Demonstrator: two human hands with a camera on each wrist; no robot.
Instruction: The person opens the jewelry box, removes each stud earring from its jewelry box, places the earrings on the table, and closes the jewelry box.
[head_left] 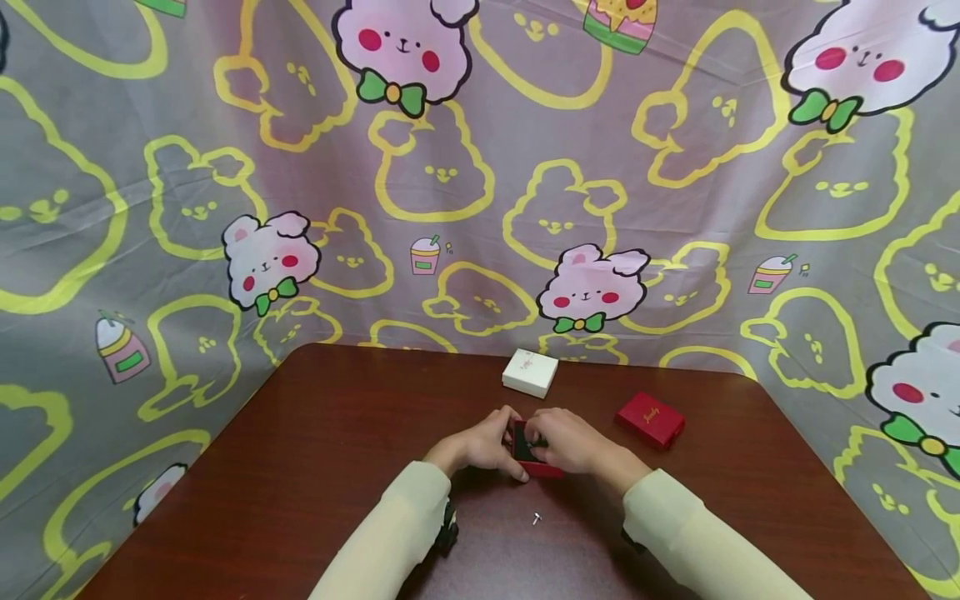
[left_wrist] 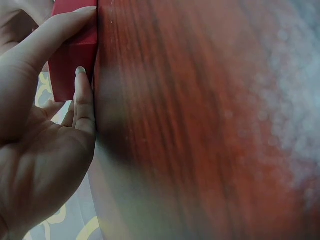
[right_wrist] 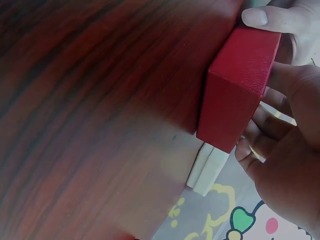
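A small red box (head_left: 542, 471) without its lid sits on the table in the head view, with a black insert (head_left: 522, 442) inside. My left hand (head_left: 486, 442) grips the box from the left, its thumb along the near side. In the left wrist view, thumb and fingers span the red wall (left_wrist: 71, 65). Over the box's right side, my right hand (head_left: 572, 439) has bent fingertips down at the insert; I cannot tell what they hold. A tiny silver T-shaped piece (head_left: 537, 518), like a stud earring, lies in front of the box.
A red lid (head_left: 651, 420) with gold lettering lies to the right on the brown table (head_left: 337, 433). Near the back edge sits a white box (head_left: 530, 372). A patterned cloth (head_left: 465, 167) hangs behind the table and at both sides.
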